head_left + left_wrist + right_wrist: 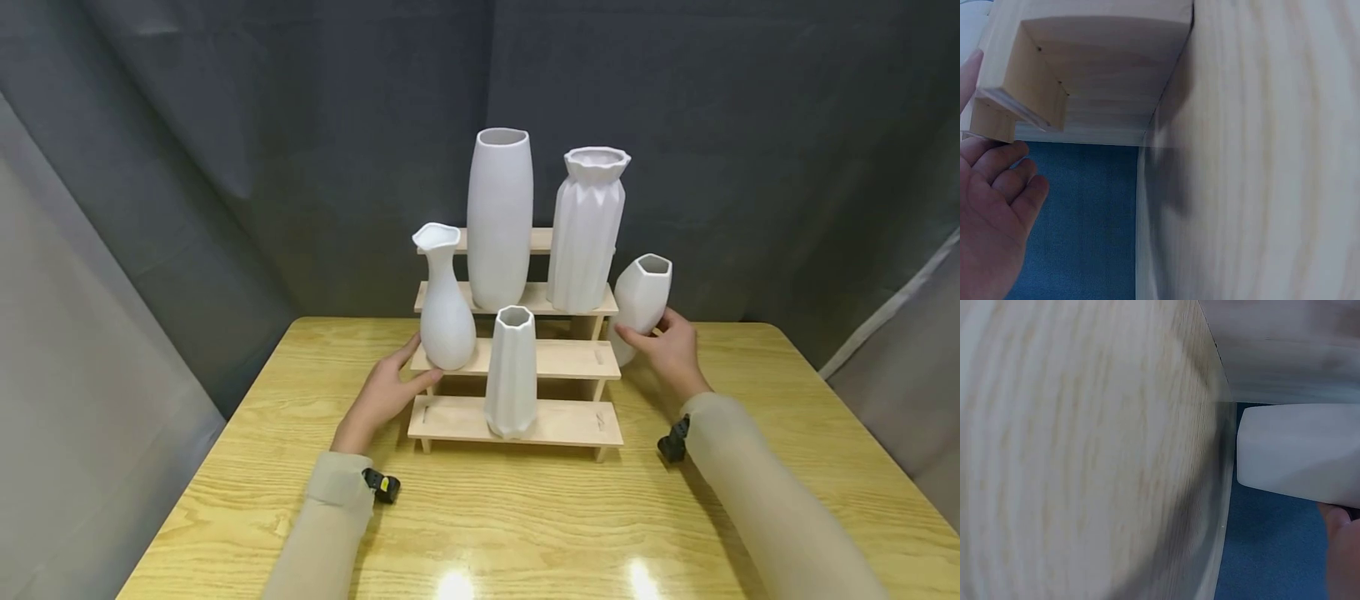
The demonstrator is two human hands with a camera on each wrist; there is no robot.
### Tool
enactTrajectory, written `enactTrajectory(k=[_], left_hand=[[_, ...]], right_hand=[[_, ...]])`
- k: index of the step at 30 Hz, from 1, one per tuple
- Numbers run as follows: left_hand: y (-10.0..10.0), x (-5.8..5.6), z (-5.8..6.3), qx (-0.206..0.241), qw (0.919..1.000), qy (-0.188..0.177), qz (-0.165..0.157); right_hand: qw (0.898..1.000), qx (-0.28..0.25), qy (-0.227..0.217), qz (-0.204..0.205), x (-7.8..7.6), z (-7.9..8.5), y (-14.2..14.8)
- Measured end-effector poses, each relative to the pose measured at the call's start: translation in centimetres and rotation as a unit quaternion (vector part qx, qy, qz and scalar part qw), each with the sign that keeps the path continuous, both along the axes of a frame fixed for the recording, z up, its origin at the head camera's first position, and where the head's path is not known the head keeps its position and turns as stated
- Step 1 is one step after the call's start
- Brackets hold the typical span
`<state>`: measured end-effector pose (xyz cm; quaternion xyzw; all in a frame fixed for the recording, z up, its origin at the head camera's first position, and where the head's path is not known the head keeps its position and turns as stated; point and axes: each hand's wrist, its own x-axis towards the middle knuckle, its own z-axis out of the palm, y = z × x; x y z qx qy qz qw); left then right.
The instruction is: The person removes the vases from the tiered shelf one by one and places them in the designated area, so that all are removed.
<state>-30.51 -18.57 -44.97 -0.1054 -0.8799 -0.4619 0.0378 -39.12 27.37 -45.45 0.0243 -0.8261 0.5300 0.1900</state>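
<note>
At the right end of a stepped wooden stand (558,358), my right hand (672,354) grips a white faceted vase (642,296) with a five-sided mouth. It leans to the right; its lower side shows in the right wrist view beside the fingers (1337,520). My left hand (384,393) holds the left end of the stand's second step from the front, thumb at the front edge. The left wrist view has its curled fingers (1007,172) against the step's end. A flared-neck white vase (447,325) stands just beside that hand, on the same step.
A small ribbed white vase (512,375) stands on the front step. Higher up are a tall smooth vase (500,221) and a pleated vase (588,233) with a scalloped rim. The stand sits on a wooden table (510,517) before a dark curtain (337,167).
</note>
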Motion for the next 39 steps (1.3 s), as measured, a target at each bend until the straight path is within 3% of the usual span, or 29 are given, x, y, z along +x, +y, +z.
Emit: enactTrajectory(k=[13,24,39], left_hand=[[0.0,0.0,-0.1,0.002,1.0000,0.003,-0.002],[-0.2,0.0,-0.1,0.000,0.9999,0.014,-0.005],[-0.1,0.0,-0.1,-0.005,0.9999,0.010,-0.003]], right_hand=[[1.000,0.018,0.007,0.002,-1.9,0.0,-0.5],[1.000,0.026,-0.003,0.001,-3.1,-0.9,-0.1],[1.000,0.014,0.005,0.004,-3.9,-2.0,0.0]])
